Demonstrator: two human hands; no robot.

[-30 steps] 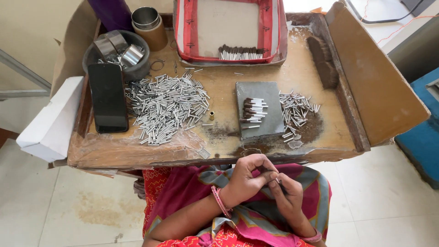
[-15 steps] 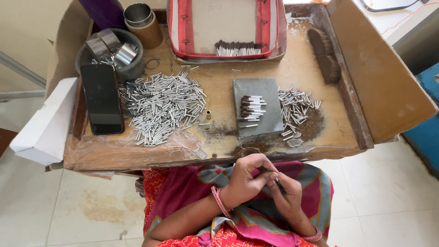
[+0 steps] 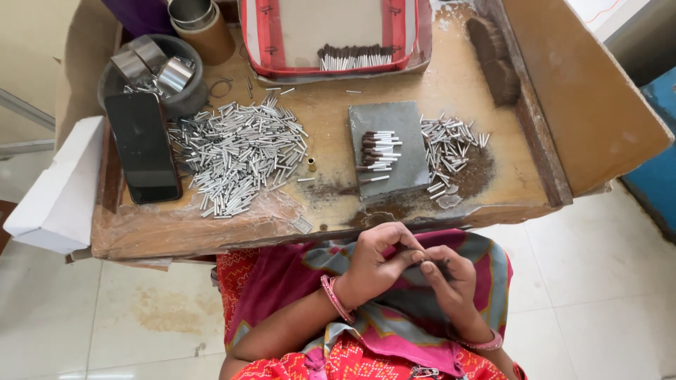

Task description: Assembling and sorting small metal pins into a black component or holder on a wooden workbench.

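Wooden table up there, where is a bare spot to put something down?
On the wooden table, bare wood lies between the red-edged tray and the grey stone slab. Crowded: the pile of small silver tubes beside the black phone.

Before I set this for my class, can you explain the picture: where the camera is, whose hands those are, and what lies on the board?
The one view comes from a camera worn on the person's head, looking down. The left hand and right hand meet over the lap, pinching something too small to tell. On the wooden board lie a heap of small silver tubes, a dark phone, a grey slab bearing dark-tipped tubes, and a red-rimmed tray.
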